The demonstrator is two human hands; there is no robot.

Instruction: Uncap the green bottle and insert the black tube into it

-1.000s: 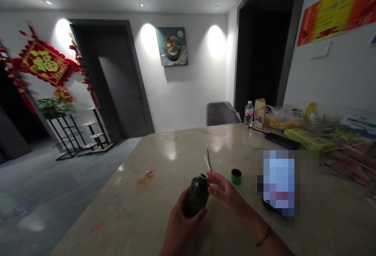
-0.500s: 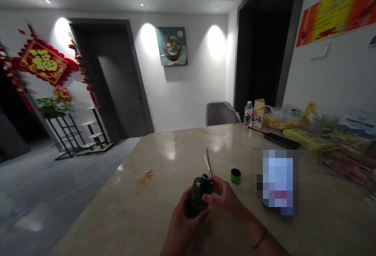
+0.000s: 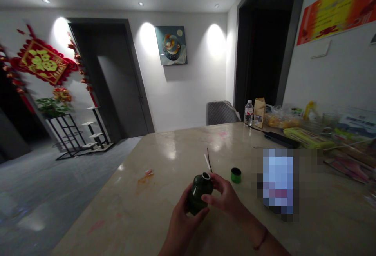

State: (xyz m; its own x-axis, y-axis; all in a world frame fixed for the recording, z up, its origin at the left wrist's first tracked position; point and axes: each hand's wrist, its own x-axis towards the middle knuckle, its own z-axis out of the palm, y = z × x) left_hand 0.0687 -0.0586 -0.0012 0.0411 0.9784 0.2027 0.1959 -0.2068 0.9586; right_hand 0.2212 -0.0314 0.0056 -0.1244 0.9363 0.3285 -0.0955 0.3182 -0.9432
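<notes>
A small dark green bottle (image 3: 199,191) with an open mouth is held above the beige table (image 3: 164,209). My left hand (image 3: 183,224) wraps round its lower body from below. My right hand (image 3: 225,197) grips its shoulder and neck from the right, fingers curled on it. A green cap (image 3: 235,175) stands on the table just right of the bottle. A thin white stick and a dark stick (image 3: 208,159) lie side by side beyond the bottle.
A blurred-out patch (image 3: 279,181) covers an object at the right. Snack bags, a yellow pack (image 3: 305,138), a water bottle (image 3: 248,113) and a paper bag (image 3: 259,112) line the table's far right. An orange stain (image 3: 144,178) marks the table. A grey chair (image 3: 220,113) stands behind.
My right hand came from beside the bottle's mouth and closed on its neck and shoulder. The bottle tipped so its mouth faces more towards me.
</notes>
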